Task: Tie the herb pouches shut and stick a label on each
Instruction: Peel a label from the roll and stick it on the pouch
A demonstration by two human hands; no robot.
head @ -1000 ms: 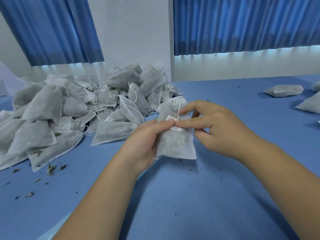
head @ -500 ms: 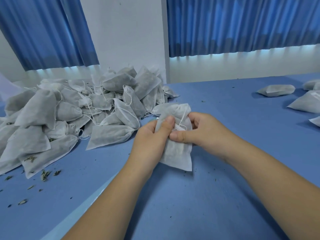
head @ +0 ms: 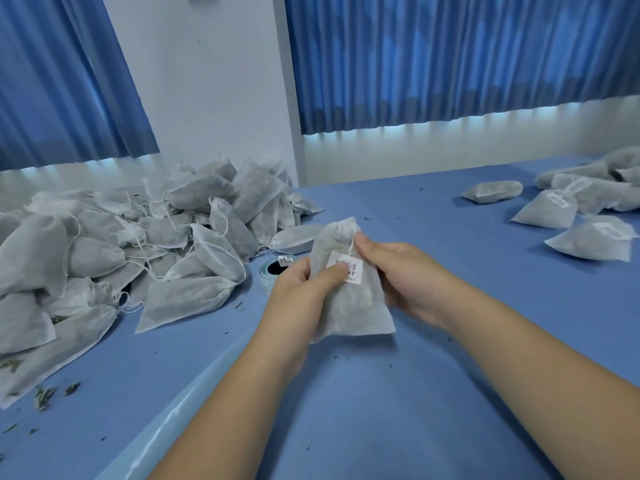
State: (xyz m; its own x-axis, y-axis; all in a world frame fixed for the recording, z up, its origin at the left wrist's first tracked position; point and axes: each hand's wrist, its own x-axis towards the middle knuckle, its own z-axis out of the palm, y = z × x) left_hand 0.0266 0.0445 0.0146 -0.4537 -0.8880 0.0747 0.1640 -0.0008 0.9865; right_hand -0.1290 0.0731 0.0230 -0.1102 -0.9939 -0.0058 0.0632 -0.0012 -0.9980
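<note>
My left hand (head: 298,292) and right hand (head: 398,275) both grip the herb pouch (head: 349,299) above the blue table (head: 381,410). My right thumb has come off the barcode label (head: 348,270), now fully exposed. Label roll (head: 273,271) now visible behind.

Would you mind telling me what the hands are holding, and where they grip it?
Both grip one herb pouch: left hand on its left edge, thumb on the label; right hand along its right side.

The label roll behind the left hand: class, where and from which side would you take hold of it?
Grip the label roll by its outer rim, coming down from above. It seems to lie flat with its dark core hole facing up, and pouches crowd its left, so the top is freest. The left hand hides its near edge.
</note>
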